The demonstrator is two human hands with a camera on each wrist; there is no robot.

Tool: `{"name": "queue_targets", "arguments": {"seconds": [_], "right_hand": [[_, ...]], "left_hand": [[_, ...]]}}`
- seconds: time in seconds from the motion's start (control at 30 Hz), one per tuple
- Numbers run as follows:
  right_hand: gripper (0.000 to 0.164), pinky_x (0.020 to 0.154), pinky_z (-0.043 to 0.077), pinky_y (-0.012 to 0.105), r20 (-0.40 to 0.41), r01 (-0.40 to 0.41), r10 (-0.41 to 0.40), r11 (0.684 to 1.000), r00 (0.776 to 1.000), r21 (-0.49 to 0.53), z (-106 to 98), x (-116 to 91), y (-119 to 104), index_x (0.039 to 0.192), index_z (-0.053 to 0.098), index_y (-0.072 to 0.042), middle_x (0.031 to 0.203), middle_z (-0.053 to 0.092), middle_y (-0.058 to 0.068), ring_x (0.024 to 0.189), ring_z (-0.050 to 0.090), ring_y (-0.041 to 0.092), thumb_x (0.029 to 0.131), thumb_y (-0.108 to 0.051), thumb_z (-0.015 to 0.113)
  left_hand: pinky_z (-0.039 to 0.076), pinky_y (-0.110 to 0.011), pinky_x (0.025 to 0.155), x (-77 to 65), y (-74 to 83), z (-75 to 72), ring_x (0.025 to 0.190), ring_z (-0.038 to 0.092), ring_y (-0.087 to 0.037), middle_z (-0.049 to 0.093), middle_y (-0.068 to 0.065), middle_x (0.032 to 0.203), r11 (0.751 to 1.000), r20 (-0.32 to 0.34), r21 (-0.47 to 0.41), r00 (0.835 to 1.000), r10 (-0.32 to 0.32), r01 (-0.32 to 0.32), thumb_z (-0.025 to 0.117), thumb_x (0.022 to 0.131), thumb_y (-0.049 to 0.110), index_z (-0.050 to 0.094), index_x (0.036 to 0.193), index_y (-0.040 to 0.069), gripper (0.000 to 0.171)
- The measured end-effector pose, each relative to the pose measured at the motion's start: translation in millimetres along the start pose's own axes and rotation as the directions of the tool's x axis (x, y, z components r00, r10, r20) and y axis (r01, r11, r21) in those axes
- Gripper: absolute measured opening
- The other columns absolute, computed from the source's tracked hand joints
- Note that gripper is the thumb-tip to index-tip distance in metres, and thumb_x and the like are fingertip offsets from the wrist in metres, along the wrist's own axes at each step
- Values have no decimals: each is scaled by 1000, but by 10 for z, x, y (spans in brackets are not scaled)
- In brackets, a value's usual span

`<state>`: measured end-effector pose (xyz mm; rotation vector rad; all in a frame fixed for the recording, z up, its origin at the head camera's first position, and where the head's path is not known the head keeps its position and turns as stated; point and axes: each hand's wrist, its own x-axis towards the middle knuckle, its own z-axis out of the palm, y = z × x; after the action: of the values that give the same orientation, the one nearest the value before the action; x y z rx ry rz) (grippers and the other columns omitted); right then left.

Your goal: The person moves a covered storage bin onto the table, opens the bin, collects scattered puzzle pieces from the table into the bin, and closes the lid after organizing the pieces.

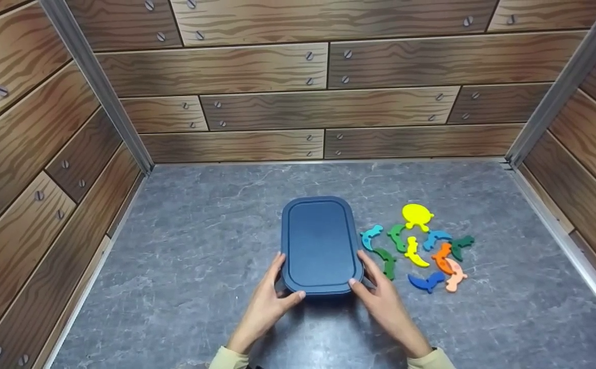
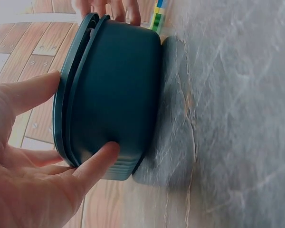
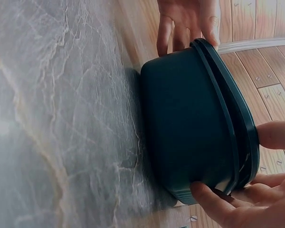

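A dark blue lidded plastic box (image 1: 321, 241) stands on the grey tabletop in the middle of the head view. My left hand (image 1: 268, 302) grips its near left corner, with the thumb on the lid's edge and the fingers along the side wall. At the near right corner my right hand (image 1: 385, 302) holds the box the same way. In the right wrist view a dark gap shows between the lid (image 3: 235, 104) and the box's rim, so the lid sits slightly raised on the near side. What the box contains is hidden.
Right of the box lie several colourful flat animal-shaped pieces, among them a yellow turtle (image 1: 416, 215), a blue piece (image 1: 427, 282) and an orange piece (image 1: 443, 259). Wood-patterned walls (image 1: 323, 110) enclose the grey marbled tabletop (image 1: 185, 256) at the back and both sides.
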<state>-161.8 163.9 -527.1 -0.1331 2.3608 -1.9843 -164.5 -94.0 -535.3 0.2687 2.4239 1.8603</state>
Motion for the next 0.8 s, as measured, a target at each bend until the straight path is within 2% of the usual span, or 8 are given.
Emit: {"name": "queue_targets", "arguments": {"seconds": [0.13, 0.3, 0.47, 0.57, 0.7, 0.8], "right_hand": [[68, 102, 43, 47, -4, 5, -5, 1000, 1000, 8, -4, -9, -6, 155, 32, -12, 156, 32, 18, 137, 40, 34, 96, -23, 66], [67, 102, 44, 48, -13, 0, 0, 999, 1000, -35, -13, -22, -26, 154, 36, -16, 155, 34, 15, 135, 42, 34, 96, -26, 66], [65, 103, 40, 54, -34, 3, -6, 995, 999, -96, -12, -40, -50, 152, 39, -18, 154, 35, 15, 134, 42, 37, 95, -30, 66], [64, 102, 40, 55, -54, -4, -4, 990, 999, -140, -10, -49, -63, 152, 40, -19, 150, 37, 18, 130, 43, 38, 95, -33, 66], [63, 93, 45, 49, -75, 2, -16, 983, 997, -186, -15, -53, -73, 151, 43, -19, 140, 43, 17, 118, 49, 32, 95, -33, 66], [61, 85, 46, 42, -85, 17, -34, 979, 996, -201, -21, -53, -79, 150, 45, -18, 132, 48, 15, 109, 50, 28, 95, -32, 67]], "left_hand": [[47, -41, 99, -2, 2, 0, 139, 34, -38, 18, -17, 161, 999, -10, -33, 1000, 8, -8, 76, 87, 27, 28, 156, 8, 86], [43, -47, 102, -11, 10, 20, 139, 29, -45, 17, -17, 161, 994, -35, -106, 999, 16, -20, 71, 92, 27, 31, 154, 6, 77], [36, -49, 108, -4, 22, 45, 140, 29, -44, 22, -22, 159, 978, -74, -206, 997, 12, -27, 69, 93, 14, 32, 153, 2, 71], [37, -49, 107, 0, 38, 50, 140, 29, -43, 24, -24, 157, 967, -83, -254, 997, -1, -20, 66, 93, 6, 30, 153, 2, 71], [44, -46, 102, 3, 60, 48, 138, 34, -41, 30, -25, 154, 969, -103, -245, 995, 6, -31, 65, 92, 3, 33, 153, 2, 69], [44, -48, 102, 2, 73, 43, 138, 36, -37, 35, -24, 152, 976, -125, -214, 992, 19, -46, 66, 92, 4, 36, 152, 3, 67]]}}
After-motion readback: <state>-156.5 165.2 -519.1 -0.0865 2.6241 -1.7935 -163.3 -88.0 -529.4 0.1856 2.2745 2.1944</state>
